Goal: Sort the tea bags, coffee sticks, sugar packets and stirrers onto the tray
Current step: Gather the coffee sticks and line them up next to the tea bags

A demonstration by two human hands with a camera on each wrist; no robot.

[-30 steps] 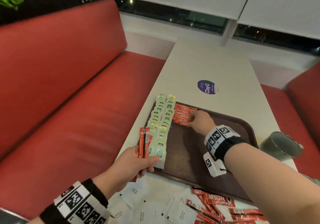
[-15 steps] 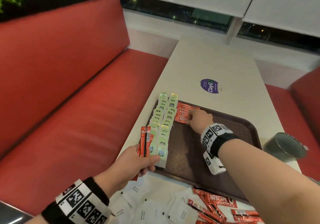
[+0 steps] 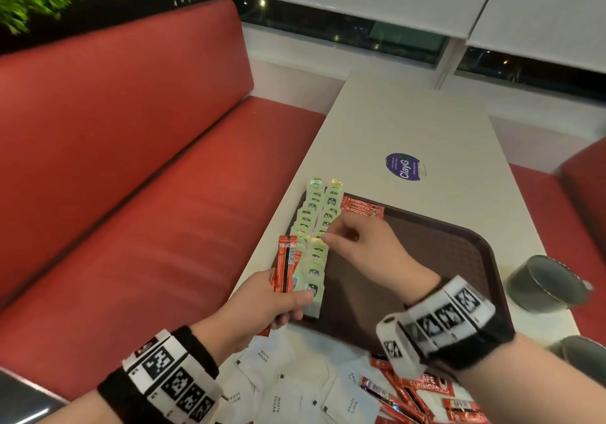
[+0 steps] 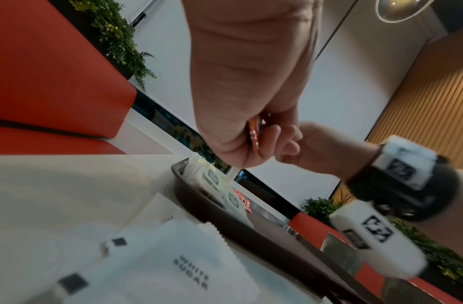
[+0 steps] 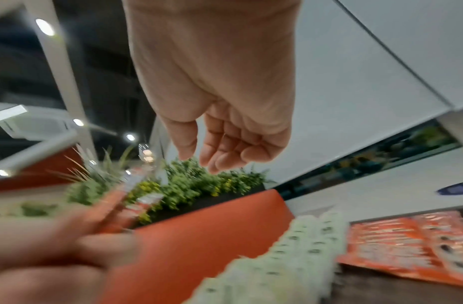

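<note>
- Red coffee sticks (image 3: 286, 263) stand upright in the left hand (image 3: 262, 305), its fingers and thumb curled round their lower ends, just beside the near left corner of the tray (image 3: 459, 243).
- Brown and ribbed, the tray lies on the pale tabletop (image 3: 410, 121); two overlapping rows of green tea bags (image 3: 316, 223) run along its left edge, the far ones hanging over the rim.
- A flat group of red coffee sticks on the tray (image 3: 362, 207) lies at the far left, just right of the tea bags.
- The right hand (image 3: 364, 246) hovers over the tray, fingers loosely bent and holding nothing, the tips near the tea bag rows; the right wrist view shows the palm empty (image 5: 225, 131).
- White sugar packets (image 3: 282, 387) lie loose on the tabletop at the near edge, in front of the tray, with more loose coffee sticks (image 3: 410, 394) to their right.
- A dark metal cup (image 3: 544, 282) stands on the tabletop right of the tray.
- A purple round sticker (image 3: 403, 166) sits on the tabletop beyond the tray.
- Red bench seats (image 3: 131, 161) flank the tabletop.
</note>
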